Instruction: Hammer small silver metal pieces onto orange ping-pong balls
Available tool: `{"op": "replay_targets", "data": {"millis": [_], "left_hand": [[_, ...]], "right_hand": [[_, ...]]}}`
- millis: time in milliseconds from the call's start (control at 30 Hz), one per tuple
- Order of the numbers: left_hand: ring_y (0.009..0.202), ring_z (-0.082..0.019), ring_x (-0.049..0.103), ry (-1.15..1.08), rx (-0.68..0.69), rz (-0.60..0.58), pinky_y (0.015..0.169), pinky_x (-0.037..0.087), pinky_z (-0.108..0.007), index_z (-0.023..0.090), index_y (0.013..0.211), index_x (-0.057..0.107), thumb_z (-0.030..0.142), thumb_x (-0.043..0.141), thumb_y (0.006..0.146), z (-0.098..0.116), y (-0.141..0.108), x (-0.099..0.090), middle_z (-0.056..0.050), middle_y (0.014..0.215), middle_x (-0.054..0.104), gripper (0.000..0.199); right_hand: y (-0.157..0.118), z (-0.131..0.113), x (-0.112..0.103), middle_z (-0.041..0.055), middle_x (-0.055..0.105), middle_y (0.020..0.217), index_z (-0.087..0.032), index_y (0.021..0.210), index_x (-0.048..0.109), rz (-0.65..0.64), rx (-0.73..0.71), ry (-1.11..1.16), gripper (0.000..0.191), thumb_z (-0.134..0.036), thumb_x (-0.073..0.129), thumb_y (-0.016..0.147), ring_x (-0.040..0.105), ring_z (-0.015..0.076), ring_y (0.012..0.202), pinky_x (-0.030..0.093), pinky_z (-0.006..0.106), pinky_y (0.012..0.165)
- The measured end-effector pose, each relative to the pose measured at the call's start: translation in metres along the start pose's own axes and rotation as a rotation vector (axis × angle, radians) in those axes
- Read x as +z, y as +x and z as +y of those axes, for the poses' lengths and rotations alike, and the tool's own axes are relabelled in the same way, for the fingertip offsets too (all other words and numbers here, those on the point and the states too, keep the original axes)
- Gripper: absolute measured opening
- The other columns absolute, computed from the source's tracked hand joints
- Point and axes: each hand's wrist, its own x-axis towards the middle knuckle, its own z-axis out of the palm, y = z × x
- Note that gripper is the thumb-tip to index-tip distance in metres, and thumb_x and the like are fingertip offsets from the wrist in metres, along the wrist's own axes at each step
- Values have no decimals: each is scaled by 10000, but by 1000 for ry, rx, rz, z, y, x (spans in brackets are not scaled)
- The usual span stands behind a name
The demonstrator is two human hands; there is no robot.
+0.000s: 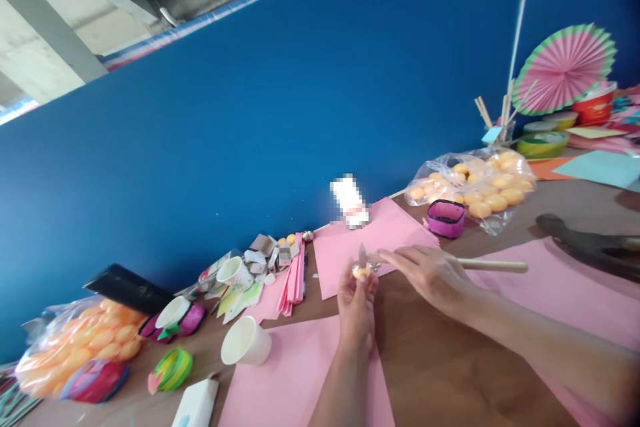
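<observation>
My left hand (356, 300) is raised over the brown table, its fingers closed around a small orange ball (361, 273). Shiny silvery bits sit by the ball, too small to name. From the right, my right hand (427, 277) grips a pale wooden stick (495, 266), whose long end sticks out behind the hand. The stick's front end is partly hidden by my fingers, close to the ball. Beneath my left forearm lies a pink paper sheet (300, 380), with a white paper cup (247, 341) at its upper left.
More pink paper (335, 267) lies ahead. Plastic bags of orange balls stand at the left (95, 340) and right (495, 190). A purple tape roll (446, 219), dark-handled tool (580, 240), green tape roll (173, 368) and white box (196, 403) surround my hands. A blue partition (250, 113) rises behind.
</observation>
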Motion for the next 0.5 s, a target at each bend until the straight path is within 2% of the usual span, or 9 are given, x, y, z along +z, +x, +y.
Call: {"op": "replay_targets", "data": {"millis": [133, 300, 400, 500], "left_hand": [[843, -131, 611, -3, 0, 12, 826, 432, -282, 245, 1104, 554, 244, 692, 670, 2, 0, 1, -32, 940, 628, 456], [808, -114, 600, 8, -13, 0, 790, 433, -262, 239, 1090, 569, 230, 693, 667, 3, 0, 2, -32, 940, 629, 441], [796, -108, 597, 0, -8, -1, 785, 431, -263, 253, 1109, 548, 233, 681, 684, 2, 0, 2, -23, 922, 627, 446], [788, -112, 598, 19, -3, 3, 776, 433, -264, 225, 1069, 565, 252, 686, 678, 1, -1, 3, -33, 917, 629, 411]], "right_hand": [[1, -2, -1, 51, 648, 965, -211, 1226, 478, 48, 28, -2, 443, -44, 418, 821, 590, 150, 828, 452, 250, 701], [1, -3, -1, 46, 649, 944, -216, 1232, 470, -5, 4, -4, 450, -43, 426, 819, 590, 150, 813, 449, 245, 699], [0, -2, 0, 43, 644, 957, -215, 1233, 466, 54, 36, 2, 438, -47, 411, 833, 583, 149, 833, 443, 252, 707], [0, -3, 0, 36, 642, 962, -229, 1235, 462, 32, 19, 30, 443, -46, 409, 834, 582, 146, 837, 443, 250, 709]]}}
